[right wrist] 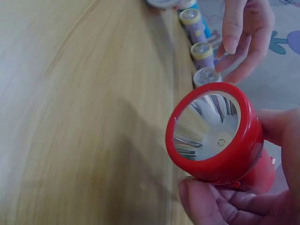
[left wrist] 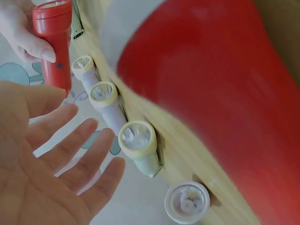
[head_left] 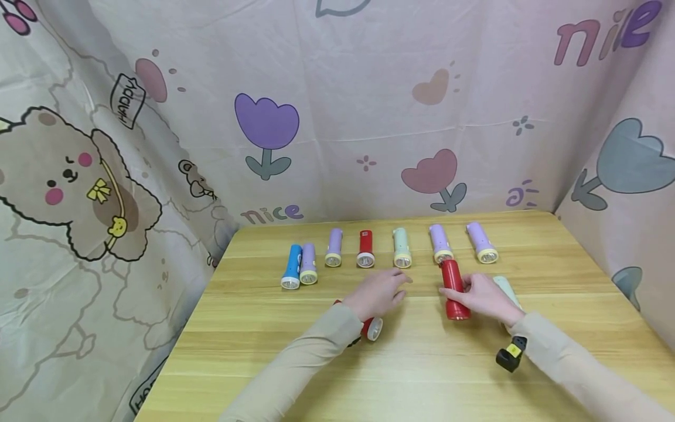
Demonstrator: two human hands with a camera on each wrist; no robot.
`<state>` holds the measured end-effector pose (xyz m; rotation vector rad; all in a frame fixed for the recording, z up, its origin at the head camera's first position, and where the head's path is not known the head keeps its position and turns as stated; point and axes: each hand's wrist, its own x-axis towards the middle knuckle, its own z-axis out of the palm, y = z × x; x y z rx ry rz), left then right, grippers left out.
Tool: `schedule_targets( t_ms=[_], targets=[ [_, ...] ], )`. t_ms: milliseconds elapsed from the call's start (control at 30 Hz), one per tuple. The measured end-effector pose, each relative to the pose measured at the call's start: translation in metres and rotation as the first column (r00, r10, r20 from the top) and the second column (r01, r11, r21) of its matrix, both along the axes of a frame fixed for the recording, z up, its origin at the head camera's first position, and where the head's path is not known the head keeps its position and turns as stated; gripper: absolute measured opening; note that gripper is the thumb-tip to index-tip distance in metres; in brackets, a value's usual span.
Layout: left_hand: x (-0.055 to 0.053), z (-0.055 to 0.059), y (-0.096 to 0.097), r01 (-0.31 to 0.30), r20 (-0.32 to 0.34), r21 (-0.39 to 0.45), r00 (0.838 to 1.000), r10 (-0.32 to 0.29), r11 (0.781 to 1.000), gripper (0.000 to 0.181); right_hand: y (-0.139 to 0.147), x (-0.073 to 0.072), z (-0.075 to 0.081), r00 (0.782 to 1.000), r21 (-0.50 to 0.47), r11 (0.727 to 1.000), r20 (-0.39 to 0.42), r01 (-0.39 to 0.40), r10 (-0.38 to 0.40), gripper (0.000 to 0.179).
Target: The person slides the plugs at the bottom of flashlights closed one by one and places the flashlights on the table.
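My right hand (head_left: pixel 482 298) grips a red flashlight (head_left: pixel 452 287) round its body, over the right part of the table. Its wide lens end (right wrist: pixel 208 131) faces the camera in the right wrist view. My left hand (head_left: pixel 375 294) holds nothing; its fingers are spread and relaxed, as the left wrist view shows. Below the left wrist lies another red flashlight (head_left: pixel 373 329) with a white rim, partly hidden by the sleeve; it looms large and blurred in the left wrist view. Just behind my right hand, a pale green flashlight (head_left: pixel 507 292) lies partly covered by the hand and wrist.
Along the back of the wooden table (head_left: pixel 253 351) lie several flashlights: a blue one (head_left: pixel 292 266), a red one (head_left: pixel 365 248), a pale green one (head_left: pixel 401 247) and several purple ones, such as the rightmost (head_left: pixel 481 242). A printed cloth (head_left: pixel 337 117) hangs behind the table.
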<state>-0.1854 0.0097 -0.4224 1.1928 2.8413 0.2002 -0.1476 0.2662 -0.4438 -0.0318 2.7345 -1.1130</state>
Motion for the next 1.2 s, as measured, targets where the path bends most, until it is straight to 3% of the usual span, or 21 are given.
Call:
schedule_targets(
  t_ms=[267,600,767,1200],
  targets=[
    [0.008,-0.006,0.008,0.058,0.034,-0.103,0.998,-0.055,0.993,0.035,0.003,0.002,-0.01,1.0,0.085,0.996,0.016,-0.017,0.015,0.043],
    [0.012,-0.009,0.019,0.087,0.066,-0.145,0.995,-0.078,0.985,0.033,0.001,-0.001,-0.019,1.0,0.213,0.977,-0.01,-0.012,0.014,0.044],
    [0.013,-0.011,0.022,0.099,0.077,-0.147,0.993,-0.089,0.984,0.032,0.001,-0.002,-0.02,1.0,0.226,0.974,-0.02,-0.003,0.008,0.044],
    [0.014,-0.012,0.025,0.115,0.076,-0.152,0.992,-0.104,0.982,0.031,0.003,0.001,-0.015,0.999,0.171,0.985,0.05,-0.017,0.009,0.05]
  ],
)
